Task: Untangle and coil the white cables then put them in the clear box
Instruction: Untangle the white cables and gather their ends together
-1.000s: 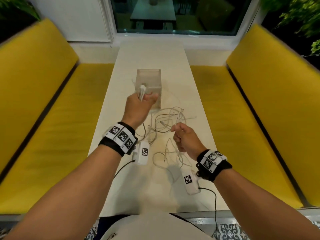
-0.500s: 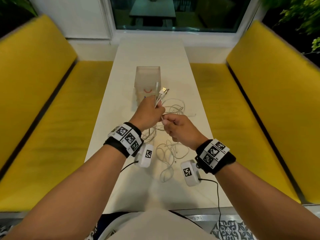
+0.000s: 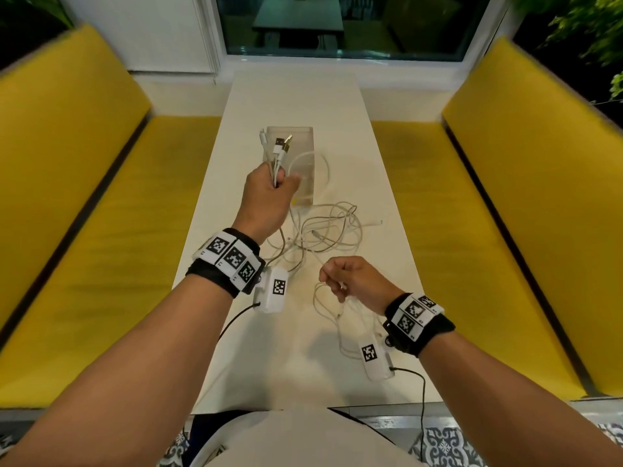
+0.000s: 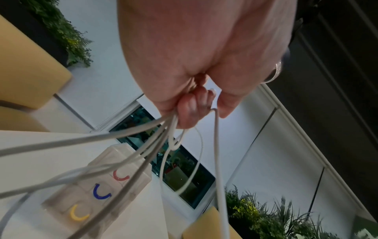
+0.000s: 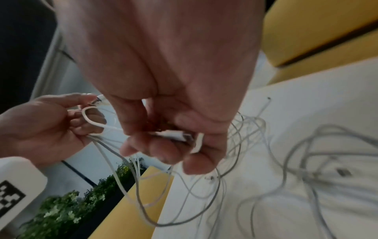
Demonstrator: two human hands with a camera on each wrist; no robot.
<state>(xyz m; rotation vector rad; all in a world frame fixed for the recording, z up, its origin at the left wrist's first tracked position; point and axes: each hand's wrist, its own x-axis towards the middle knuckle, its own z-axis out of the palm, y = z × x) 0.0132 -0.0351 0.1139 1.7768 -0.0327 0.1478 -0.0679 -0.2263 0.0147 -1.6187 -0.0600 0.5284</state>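
The left hand [image 3: 269, 193] squeezes a bunch of white cables [image 3: 323, 230], plugs up, in front of the clear box [image 3: 303, 136] at mid frame; the right hand [image 3: 354, 278] pinches one cable end lower down, over the table [image 3: 296, 96]

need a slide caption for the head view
Left hand holds up a bundle of white cable ends before the clear box; right hand pinches a strand from the tangle.
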